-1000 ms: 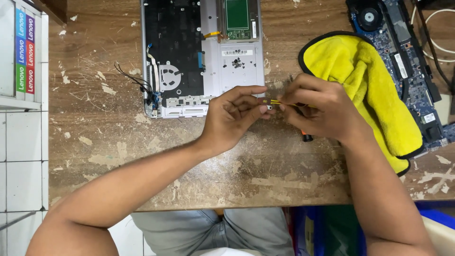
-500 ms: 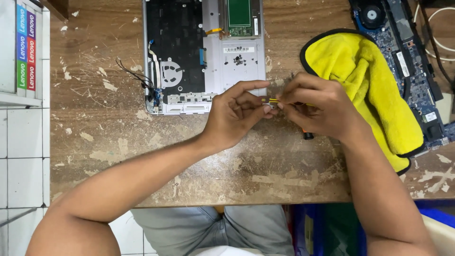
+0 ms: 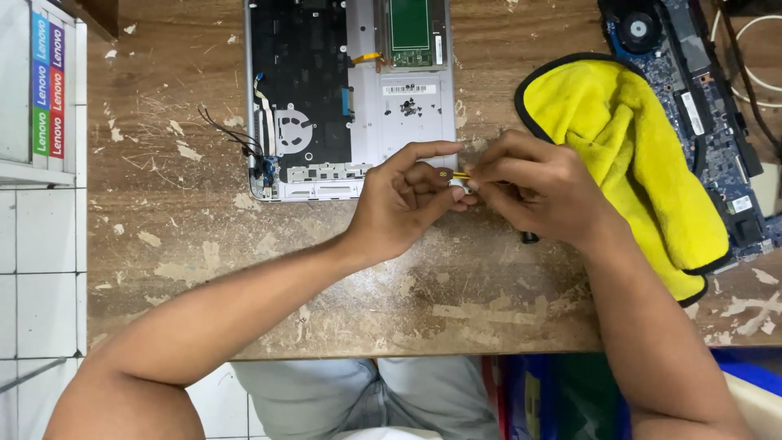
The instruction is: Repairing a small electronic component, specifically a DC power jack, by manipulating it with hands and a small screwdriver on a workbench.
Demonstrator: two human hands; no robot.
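Nearest, at the bottom edge: grey-clad knees (image 3: 366, 399) under the table rim, blue and green bins (image 3: 562, 399) to the right of them, white tiles (image 3: 32, 269) to the left.

Above that, a worn wooden table (image 3: 204, 269), scratched and flecked with pale patches.

Two bare forearms rising from the lower corners, meeting over the table's middle. Left hand (image 3: 399, 204) curled, forefinger stretched over the top, thumb and fingers pinched on a small part (image 3: 458, 186) that is mostly hidden; hard to tell what it is. Right hand (image 3: 533, 191) closed too, fingertips pressed against the same spot, gripping a thin yellow tool (image 3: 460, 175), only a short length of it visible between the hands. A dark tip (image 3: 529, 238) poking out below the right hand, just above the table. Both hands touching each other, just in front of the laptop shell's lower right corner.

Right of the hands, a yellow cloth (image 3: 635, 155) with a black hem, folded, lying partly over a blue circuit board (image 3: 700, 106) with a round fan at its top.

Beyond the hands, an opened silver laptop shell (image 3: 407, 122), underside up: black keyboard backing on the left, a green board near the top, loose black wires (image 3: 224, 130) trailing off its left side.

Far left, a white box (image 3: 32, 81) with a coloured striped edge. Far right top, white cable (image 3: 753, 57).
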